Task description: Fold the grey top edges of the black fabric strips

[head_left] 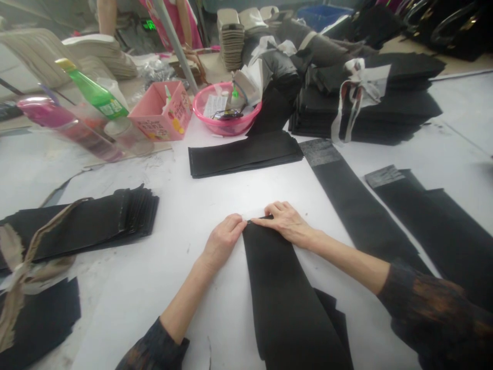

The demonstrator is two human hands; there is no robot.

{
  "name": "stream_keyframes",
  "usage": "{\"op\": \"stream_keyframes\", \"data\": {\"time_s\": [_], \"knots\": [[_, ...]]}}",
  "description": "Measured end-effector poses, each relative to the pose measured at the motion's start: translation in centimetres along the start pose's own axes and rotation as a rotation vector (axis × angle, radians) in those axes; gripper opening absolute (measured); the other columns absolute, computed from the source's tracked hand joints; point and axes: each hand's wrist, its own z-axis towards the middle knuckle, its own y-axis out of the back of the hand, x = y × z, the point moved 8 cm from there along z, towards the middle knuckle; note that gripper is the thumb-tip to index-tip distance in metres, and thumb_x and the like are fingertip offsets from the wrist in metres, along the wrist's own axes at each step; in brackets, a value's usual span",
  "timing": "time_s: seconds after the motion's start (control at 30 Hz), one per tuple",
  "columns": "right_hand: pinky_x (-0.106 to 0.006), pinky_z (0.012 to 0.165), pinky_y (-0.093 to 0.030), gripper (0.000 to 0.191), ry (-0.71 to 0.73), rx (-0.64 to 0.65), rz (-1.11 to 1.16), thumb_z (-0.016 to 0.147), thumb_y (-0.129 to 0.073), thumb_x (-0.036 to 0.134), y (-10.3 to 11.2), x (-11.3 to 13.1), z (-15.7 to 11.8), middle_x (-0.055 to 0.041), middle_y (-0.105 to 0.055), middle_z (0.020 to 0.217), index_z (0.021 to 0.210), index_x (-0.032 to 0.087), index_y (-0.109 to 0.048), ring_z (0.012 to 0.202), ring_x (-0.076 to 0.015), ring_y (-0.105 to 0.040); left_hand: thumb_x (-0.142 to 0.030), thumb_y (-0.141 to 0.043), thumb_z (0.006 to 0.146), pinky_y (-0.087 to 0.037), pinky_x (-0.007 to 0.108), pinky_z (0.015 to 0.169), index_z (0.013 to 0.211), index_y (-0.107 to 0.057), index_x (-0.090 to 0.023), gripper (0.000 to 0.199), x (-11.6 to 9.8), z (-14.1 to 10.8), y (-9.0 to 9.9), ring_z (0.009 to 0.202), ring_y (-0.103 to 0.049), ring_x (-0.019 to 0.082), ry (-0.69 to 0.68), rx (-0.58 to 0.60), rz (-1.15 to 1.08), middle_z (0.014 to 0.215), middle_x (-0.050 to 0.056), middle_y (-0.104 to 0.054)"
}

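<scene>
A long black strip (288,298) of leather-like or fabric material lies on the white tabletop, running from the middle toward me. My left hand (225,237) pinches its far left corner, thumb and fingers pressed together. On the far edge, my right hand (288,223) has its fingers curled over, with the index finger pointing along the edge toward the left hand. A narrow fold seems to run between the two hands. More black pieces (335,313) show partly from beneath the strip at its right.
Folded black strips (246,154) lie ahead. Other strips (358,216) with greyish ends slant to the right. Tied black stacks stand at the left (88,221) and back right (365,108). A pink basin (227,123), a pink box (165,113) and bottles (92,92) stand behind; a person (185,25) is beyond.
</scene>
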Motion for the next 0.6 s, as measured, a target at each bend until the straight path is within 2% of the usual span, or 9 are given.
{"op": "stream_keyframes", "data": {"time_s": [0.3, 0.6], "knots": [[-0.035, 0.079, -0.033, 0.043, 0.026, 0.041, -0.077, 0.096, -0.045, 0.02, -0.1, 0.5, 0.3, -0.0063, -0.052, 0.096, 0.135, 0.038, -0.047, 0.09, -0.0213, -0.043, -0.012, -0.043, 0.094, -0.051, 0.038, 0.094, 0.109, -0.059, -0.013, 0.022, -0.1, 0.0, -0.1, 0.11, -0.055, 0.022, -0.005, -0.004, 0.017, 0.107, 0.012, -0.06], [-0.035, 0.076, -0.032, 0.043, -0.002, 0.049, -0.082, 0.095, -0.046, 0.02, 0.6, 1.1, 0.7, -0.0076, -0.052, 0.095, 0.135, 0.035, -0.047, 0.087, -0.0221, -0.043, -0.012, -0.042, 0.094, -0.051, 0.042, 0.094, 0.112, -0.058, -0.014, 0.024, -1.2, 0.4, -0.1, 0.111, -0.054, 0.024, 0.005, 0.061, 0.145, 0.106, 0.013, -0.059]]}}
